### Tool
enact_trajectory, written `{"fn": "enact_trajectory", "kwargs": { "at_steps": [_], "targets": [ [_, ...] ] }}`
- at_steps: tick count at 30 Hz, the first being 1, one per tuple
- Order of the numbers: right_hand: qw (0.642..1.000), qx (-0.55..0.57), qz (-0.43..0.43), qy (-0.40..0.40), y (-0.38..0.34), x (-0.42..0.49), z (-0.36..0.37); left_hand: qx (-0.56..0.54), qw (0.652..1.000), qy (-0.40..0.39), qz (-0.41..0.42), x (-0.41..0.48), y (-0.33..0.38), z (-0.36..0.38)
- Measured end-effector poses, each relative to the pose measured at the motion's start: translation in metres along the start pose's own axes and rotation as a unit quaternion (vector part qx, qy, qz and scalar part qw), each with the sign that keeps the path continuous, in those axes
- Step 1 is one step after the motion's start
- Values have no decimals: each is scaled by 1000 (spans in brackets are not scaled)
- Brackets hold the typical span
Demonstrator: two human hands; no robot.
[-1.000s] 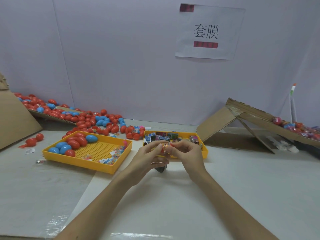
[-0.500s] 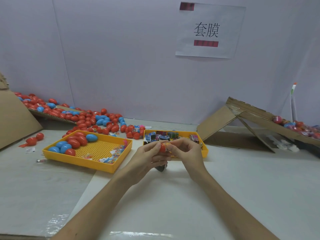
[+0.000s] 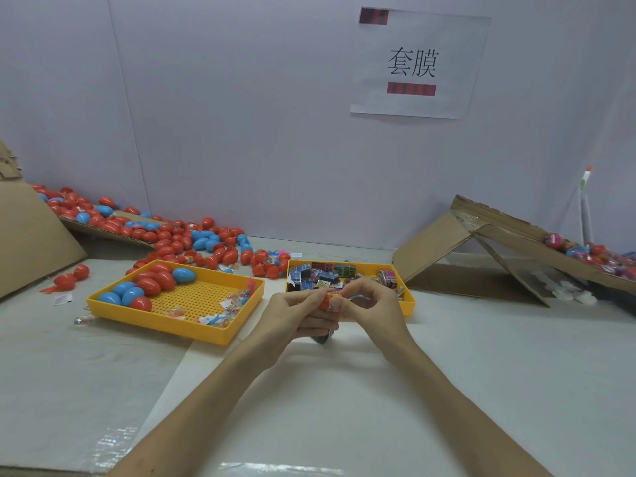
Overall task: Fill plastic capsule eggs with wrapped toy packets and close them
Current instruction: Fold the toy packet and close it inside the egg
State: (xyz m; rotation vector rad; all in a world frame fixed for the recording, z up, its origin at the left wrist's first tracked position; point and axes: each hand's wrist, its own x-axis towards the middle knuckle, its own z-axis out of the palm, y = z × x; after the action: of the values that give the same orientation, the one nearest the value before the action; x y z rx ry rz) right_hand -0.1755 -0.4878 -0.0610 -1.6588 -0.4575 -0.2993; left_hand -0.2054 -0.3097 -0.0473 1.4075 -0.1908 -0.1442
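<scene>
My left hand (image 3: 298, 315) grips a red capsule egg (image 3: 324, 301) in front of the trays, a little above the table. My right hand (image 3: 370, 304) meets it from the right, fingertips pinching a wrapped packet at the egg's open end. A dark object (image 3: 323, 338) peeks out under my left hand; what it is stays unclear. Behind my hands, a yellow tray (image 3: 407, 299) holds wrapped toy packets (image 3: 318, 275). To the left, a second yellow tray (image 3: 192, 330) carries red and blue eggs (image 3: 151, 284) and small plastic bits.
A heap of red and blue eggs (image 3: 179, 237) spreads along the back left, spilling off a cardboard ramp (image 3: 31, 242). At the right, a cardboard chute (image 3: 509, 232) holds wrapped eggs (image 3: 585, 251). A paper sign (image 3: 418, 63) hangs on the back wall.
The hands stay together at the same spot; the red egg has turned more into view between the fingers, and the right fingers have shifted at its end.
</scene>
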Motion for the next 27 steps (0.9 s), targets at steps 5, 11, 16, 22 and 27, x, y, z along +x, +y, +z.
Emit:
{"fn": "enact_trajectory", "kwargs": {
  "at_steps": [5,11,16,22,27],
  "targets": [
    [999,34,18,-13,-4,-3,8,-19,999,4,-35,4,-3,-1],
    [999,14,27,-21,2,-1,8,1,999,26,-32,7,-5,-3],
    [997,37,60,-6,5,1,6,97,991,82,46,9,-5,0],
    [995,74,70,-3,4,0,5,126,983,71,114,6,-4,-1],
    [997,59,53,14,6,2,5,98,984,82,121,7,-4,-3]
  ]
}}
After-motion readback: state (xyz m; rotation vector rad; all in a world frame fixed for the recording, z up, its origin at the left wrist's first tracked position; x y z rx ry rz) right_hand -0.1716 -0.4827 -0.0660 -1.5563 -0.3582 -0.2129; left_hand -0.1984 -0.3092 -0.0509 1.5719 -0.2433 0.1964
